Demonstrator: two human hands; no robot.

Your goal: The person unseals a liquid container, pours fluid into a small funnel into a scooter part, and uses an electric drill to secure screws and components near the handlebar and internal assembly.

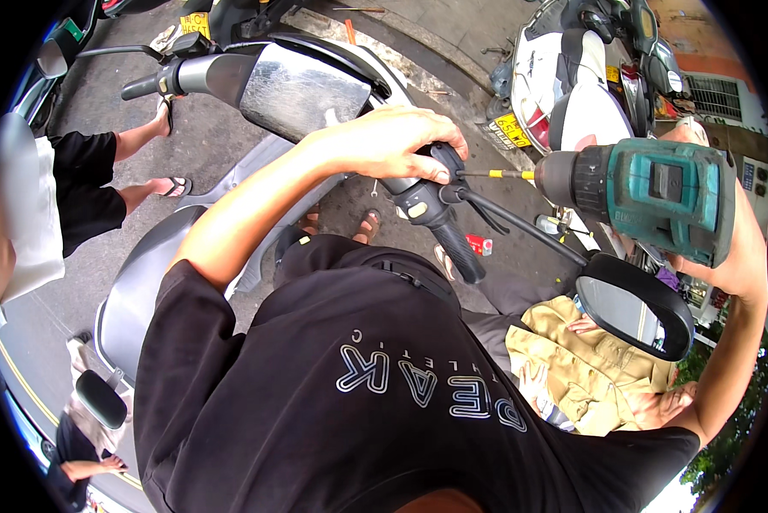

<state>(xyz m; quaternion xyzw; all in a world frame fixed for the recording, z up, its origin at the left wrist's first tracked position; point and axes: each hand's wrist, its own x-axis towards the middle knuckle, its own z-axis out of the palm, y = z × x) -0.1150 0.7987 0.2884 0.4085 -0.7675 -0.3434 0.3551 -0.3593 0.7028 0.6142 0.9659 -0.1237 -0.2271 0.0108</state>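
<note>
My right hand (730, 269) is closed round a teal and black cordless drill (670, 192), held level at the right. From its chuck a long driver bit (508, 174) with a yellow band points left. The bit's tip meets, or lies right beside, a black handlebar fitting (449, 162). My left hand (388, 147) is curled over that fitting, thumb on the near side and fingers beyond. Below it are the scooter's switch housing (420, 205) and black rubber handlebar grip (461, 250). A mirror (636, 306) on a black stem reaches right from the handlebar.
The scooter's scratched front panel (303, 90) lies beyond my left forearm. A white scooter (585, 94) is parked at the far right. A person in a tan shirt (593, 363) is close on the right; another in black shorts (85, 188) stands left. A red box (479, 245) lies on the ground.
</note>
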